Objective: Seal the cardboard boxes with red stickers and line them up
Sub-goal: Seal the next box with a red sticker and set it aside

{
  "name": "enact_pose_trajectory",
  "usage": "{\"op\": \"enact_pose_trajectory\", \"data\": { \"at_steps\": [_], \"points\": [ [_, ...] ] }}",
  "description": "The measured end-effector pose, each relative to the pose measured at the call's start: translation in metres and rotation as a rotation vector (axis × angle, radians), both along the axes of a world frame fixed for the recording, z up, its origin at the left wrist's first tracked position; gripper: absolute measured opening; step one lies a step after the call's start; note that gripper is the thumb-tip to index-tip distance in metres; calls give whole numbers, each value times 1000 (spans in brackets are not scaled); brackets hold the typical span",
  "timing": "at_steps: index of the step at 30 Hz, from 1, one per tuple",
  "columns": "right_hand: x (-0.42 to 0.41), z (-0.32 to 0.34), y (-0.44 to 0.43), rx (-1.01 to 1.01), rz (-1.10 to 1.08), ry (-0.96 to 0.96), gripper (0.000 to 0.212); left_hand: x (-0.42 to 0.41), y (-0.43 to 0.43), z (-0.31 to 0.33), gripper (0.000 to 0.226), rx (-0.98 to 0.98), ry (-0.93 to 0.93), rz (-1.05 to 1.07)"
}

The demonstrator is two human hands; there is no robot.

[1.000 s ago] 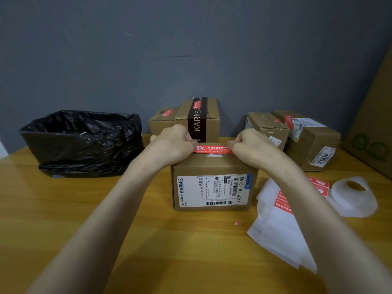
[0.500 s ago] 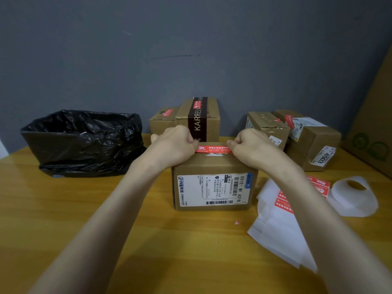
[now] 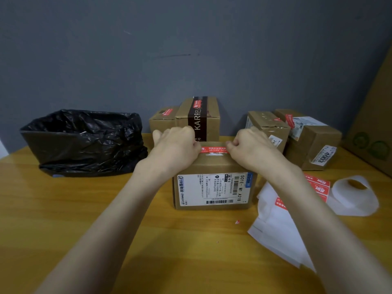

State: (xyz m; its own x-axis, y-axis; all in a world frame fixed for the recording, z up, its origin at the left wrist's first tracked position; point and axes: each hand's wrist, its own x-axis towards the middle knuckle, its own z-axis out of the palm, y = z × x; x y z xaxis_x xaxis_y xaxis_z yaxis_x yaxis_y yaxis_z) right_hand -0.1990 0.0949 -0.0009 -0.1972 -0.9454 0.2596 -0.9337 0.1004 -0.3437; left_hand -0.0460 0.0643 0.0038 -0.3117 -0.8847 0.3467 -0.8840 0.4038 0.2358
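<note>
Two hands were engaged on one red sticker point(image 3: 214, 150), which was laid across the top of the nearest cardboard box point(image 3: 212, 165), at the middle of the table point(image 3: 84, 209). The left hand point(image 3: 176, 147) was curled onto the strip's left end and the right hand point(image 3: 252, 148) onto its right end, each end being pinched in bent fingertips. Both ends were probably held so that the strip could be kept taut and flat while it was pressed down, presumably over the flap seam, which was hidden. Its long axis ran left to right, parallel to the box's front edge and just behind it, with the printed face turned up. The box was stood with its labelled side facing the person. Four other boxes point(image 3: 198, 117) were grouped at the back near the wall, in two pairs set apart, so lining up was judged not yet done. Spare sticker sheets point(image 3: 318, 185) were kept just right of the box, seemingly for easy reach.
</note>
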Motion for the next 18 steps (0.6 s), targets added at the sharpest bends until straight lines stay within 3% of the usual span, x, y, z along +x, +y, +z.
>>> {"op": "enact_pose_trajectory", "data": {
  "at_steps": [4,10,18],
  "points": [
    [5,3,6,-12,-29,53,31,-1,1,-1,17,-73,-2,-18],
    [10,5,11,-17,-73,99,36,-1,4,-1,16,-149,-12,-49],
    [13,7,16,-20,-90,125,32,-1,8,0,24,-123,-31,-33]
  ]
}}
